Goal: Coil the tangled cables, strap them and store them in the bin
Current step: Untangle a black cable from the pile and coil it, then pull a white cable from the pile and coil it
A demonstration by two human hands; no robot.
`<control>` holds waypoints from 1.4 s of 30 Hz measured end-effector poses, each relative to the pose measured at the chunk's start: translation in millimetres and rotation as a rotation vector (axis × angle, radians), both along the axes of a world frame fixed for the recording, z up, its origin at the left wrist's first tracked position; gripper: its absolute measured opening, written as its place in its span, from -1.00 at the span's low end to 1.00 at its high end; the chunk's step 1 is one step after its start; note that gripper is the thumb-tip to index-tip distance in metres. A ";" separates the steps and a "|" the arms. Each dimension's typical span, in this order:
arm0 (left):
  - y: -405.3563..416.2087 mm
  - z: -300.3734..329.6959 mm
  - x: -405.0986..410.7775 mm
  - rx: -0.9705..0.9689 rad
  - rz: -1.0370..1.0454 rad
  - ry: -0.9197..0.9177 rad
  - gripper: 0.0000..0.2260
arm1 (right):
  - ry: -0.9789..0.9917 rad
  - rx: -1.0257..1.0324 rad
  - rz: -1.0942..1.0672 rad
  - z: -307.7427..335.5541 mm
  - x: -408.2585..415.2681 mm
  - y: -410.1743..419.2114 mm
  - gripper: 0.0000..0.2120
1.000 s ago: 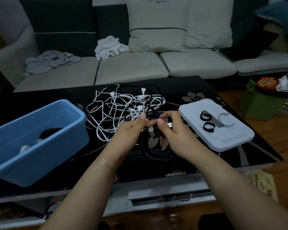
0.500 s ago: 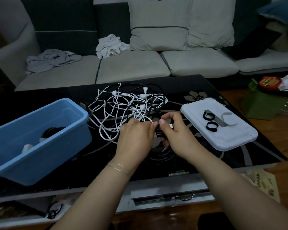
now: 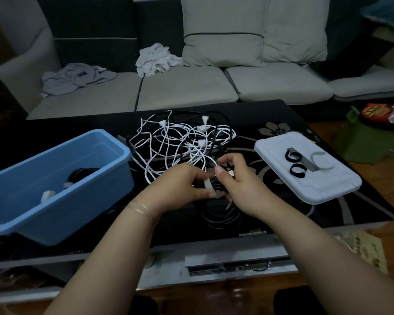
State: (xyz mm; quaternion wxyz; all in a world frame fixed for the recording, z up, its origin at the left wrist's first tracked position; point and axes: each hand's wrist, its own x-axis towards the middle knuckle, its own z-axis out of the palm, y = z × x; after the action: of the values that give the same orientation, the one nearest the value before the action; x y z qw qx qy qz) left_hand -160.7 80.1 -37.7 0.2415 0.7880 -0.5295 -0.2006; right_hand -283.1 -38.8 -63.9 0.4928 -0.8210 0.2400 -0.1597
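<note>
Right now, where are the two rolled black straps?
In the head view, the two rolled black straps lie on the white rectangular plastic lid, on the table's right side, just right of the right hand.

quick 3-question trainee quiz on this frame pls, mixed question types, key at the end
1. True or false: the blue bin already holds a coiled black cable.
2. Multiple choice: the two rolled black straps lie on A) the sofa, B) the white lid, C) the bin floor.
3. Short answer: what are the left hand and right hand working on?

Key
1. True; a dark coil shows inside the bin, with something white beside it.
2. B.
3. The coiled black cable on the black table, near the front edge. Both hands pinch it at the top of the coil, where a white strap shows between the fingers. The white cable tangle lies loose behind.
</note>
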 end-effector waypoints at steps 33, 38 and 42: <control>117.6 27.7 154.2 0.238 0.912 0.023 -0.66 | 0.066 -0.101 0.042 -27.5 28.4 4.4 -0.62; 101.6 42.4 136.3 0.152 0.939 -0.475 -0.73 | 0.089 -0.118 0.057 -27.6 28.2 1.7 -0.72; 63.6 47.2 88.9 -0.291 0.689 -0.546 -0.81 | 0.112 -0.150 0.068 -26.8 29.0 1.7 -0.80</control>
State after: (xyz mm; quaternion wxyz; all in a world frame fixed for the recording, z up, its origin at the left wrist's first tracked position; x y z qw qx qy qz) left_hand -71.8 143.7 9.4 0.2540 0.8999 -0.3036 0.1827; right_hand -254.1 -37.1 -90.7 0.4210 -0.8709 0.2265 -0.1142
